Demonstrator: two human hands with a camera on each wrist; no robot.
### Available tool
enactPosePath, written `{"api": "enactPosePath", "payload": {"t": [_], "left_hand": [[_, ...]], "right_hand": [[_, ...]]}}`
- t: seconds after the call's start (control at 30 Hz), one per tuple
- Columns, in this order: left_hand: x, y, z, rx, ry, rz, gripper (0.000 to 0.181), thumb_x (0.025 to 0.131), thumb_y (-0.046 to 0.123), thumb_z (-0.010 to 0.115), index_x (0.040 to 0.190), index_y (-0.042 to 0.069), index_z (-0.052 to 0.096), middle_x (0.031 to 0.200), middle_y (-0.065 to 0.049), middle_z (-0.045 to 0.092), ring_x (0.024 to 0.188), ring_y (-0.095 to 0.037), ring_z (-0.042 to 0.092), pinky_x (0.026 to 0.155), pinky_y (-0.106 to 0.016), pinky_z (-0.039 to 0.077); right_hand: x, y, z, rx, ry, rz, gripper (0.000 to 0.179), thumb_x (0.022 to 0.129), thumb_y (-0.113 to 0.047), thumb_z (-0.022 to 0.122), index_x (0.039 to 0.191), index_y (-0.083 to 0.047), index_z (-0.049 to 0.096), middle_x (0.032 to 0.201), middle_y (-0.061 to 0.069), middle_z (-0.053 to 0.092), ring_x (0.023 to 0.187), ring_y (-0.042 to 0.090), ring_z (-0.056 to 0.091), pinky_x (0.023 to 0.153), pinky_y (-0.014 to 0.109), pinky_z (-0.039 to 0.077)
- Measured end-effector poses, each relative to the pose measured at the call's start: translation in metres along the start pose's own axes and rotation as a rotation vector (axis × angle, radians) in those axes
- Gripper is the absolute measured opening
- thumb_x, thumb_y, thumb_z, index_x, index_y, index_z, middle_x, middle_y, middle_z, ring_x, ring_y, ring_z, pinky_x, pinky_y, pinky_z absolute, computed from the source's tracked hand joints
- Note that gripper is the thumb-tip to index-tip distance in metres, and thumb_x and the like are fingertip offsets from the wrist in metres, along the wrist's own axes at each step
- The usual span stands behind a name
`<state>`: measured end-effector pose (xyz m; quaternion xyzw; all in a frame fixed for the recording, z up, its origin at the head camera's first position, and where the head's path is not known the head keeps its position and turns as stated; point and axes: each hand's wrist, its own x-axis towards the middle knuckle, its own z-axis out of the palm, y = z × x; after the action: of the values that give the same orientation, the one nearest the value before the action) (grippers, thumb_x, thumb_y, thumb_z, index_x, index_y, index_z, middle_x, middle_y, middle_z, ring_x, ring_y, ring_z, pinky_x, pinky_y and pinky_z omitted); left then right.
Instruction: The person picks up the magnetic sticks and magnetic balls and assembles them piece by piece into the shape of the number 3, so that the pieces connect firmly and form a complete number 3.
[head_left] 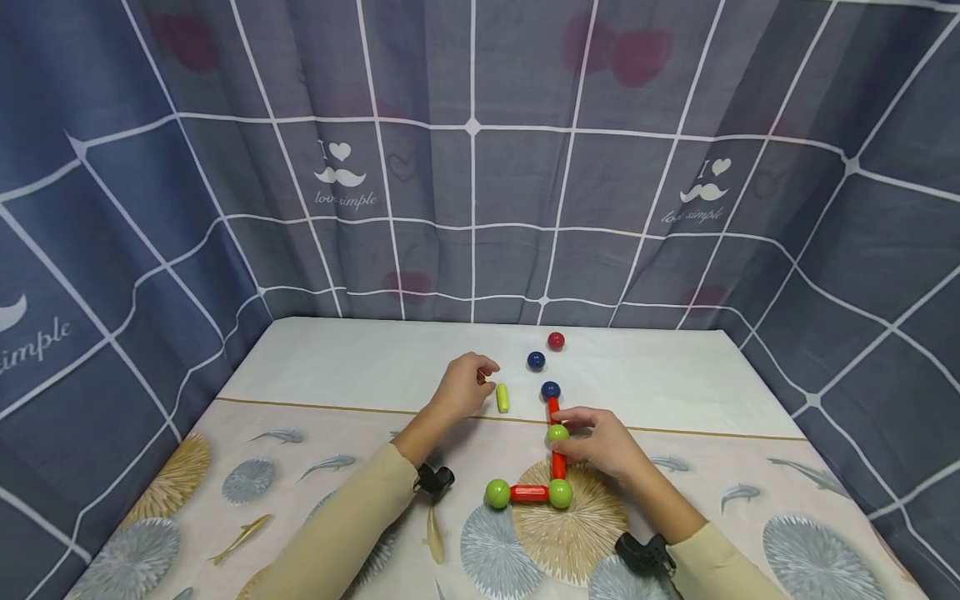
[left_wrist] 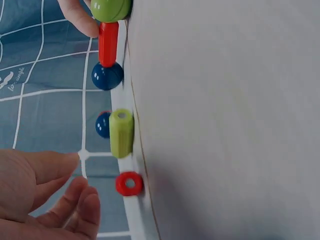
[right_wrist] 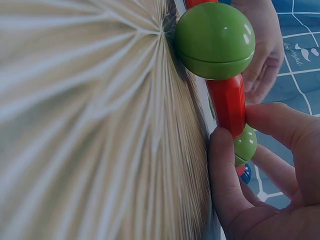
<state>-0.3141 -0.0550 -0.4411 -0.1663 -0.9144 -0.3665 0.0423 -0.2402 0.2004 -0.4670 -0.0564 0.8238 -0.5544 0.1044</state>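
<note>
Rod-and-ball chain (head_left: 558,467) lies bent across the patterned cloth (head_left: 337,433) and white strip (head_left: 375,358); the right hand (head_left: 603,446) pinches one of its red rods between thumb and finger. The left hand (head_left: 461,387), fingers loosely bent, holds nothing near a yellow-green rod (head_left: 502,398). Only the left wrist view clearly shows a red ring-shaped end (left_wrist: 123,187). A loose blue ball (head_left: 536,361) and red ball (head_left: 556,340) lie before the gridded curtain (head_left: 427,183).

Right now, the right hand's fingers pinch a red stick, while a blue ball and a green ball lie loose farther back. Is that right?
Not quite: the loose blue ball lies near a red ball, not a green one, as the head view shows. The right hand's fingers do pinch a red stick.
</note>
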Motion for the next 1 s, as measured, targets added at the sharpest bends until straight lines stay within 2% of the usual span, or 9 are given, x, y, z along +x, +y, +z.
{"api": "enactPosePath", "payload": {"t": [0.13, 0.37, 0.57, 0.8, 1.0], "left_hand": [[-0.004, -0.008, -0.003, 0.010, 0.007, -0.041, 0.025, 0.091, 0.003, 0.074, 0.116, 0.002, 0.074, 0.104, -0.014, 0.069, 0.090, -0.022, 0.063, 0.081, -0.035, 0.055], [-0.005, -0.014, -0.002, 0.022, -0.046, -0.150, 0.033, 0.088, 0.010, 0.080, 0.118, 0.002, 0.072, 0.098, -0.011, 0.066, 0.086, -0.020, 0.058, 0.074, -0.030, 0.051], [-0.003, -0.017, 0.000, 0.018, -0.059, -0.175, 0.038, 0.086, 0.012, 0.082, 0.120, 0.001, 0.070, 0.090, -0.008, 0.063, 0.079, -0.017, 0.053, 0.068, -0.026, 0.045], [-0.002, -0.018, -0.001, -0.012, -0.075, -0.219, 0.039, 0.085, 0.012, 0.082, 0.121, 0.002, 0.069, 0.088, -0.006, 0.063, 0.079, -0.017, 0.054, 0.066, -0.025, 0.045], [0.000, -0.021, 0.000, -0.021, -0.076, -0.210, 0.038, 0.084, 0.012, 0.083, 0.119, 0.002, 0.071, 0.089, -0.007, 0.065, 0.080, -0.017, 0.056, 0.067, -0.025, 0.046]], "right_hand": [[0.000, -0.001, 0.000, -0.005, 0.003, 0.010, 0.051, 0.083, -0.010, 0.084, 0.131, -0.002, 0.067, 0.121, 0.021, 0.068, 0.085, 0.019, 0.070, 0.071, 0.035, 0.063], [0.001, -0.003, -0.001, -0.032, 0.001, 0.024, 0.054, 0.083, -0.013, 0.084, 0.134, -0.005, 0.066, 0.123, 0.021, 0.068, 0.089, 0.020, 0.070, 0.073, 0.036, 0.063], [0.004, 0.001, -0.001, -0.027, 0.005, 0.042, 0.054, 0.082, -0.012, 0.085, 0.132, -0.005, 0.067, 0.121, 0.022, 0.067, 0.085, 0.021, 0.070, 0.071, 0.034, 0.063], [0.003, 0.002, -0.002, -0.019, 0.019, 0.050, 0.054, 0.081, -0.011, 0.085, 0.132, -0.005, 0.067, 0.117, 0.019, 0.068, 0.081, 0.021, 0.070, 0.072, 0.036, 0.063], [0.001, 0.002, -0.005, -0.013, 0.016, 0.039, 0.056, 0.081, -0.010, 0.085, 0.133, -0.004, 0.066, 0.118, 0.020, 0.068, 0.080, 0.021, 0.070, 0.072, 0.037, 0.063]]}}
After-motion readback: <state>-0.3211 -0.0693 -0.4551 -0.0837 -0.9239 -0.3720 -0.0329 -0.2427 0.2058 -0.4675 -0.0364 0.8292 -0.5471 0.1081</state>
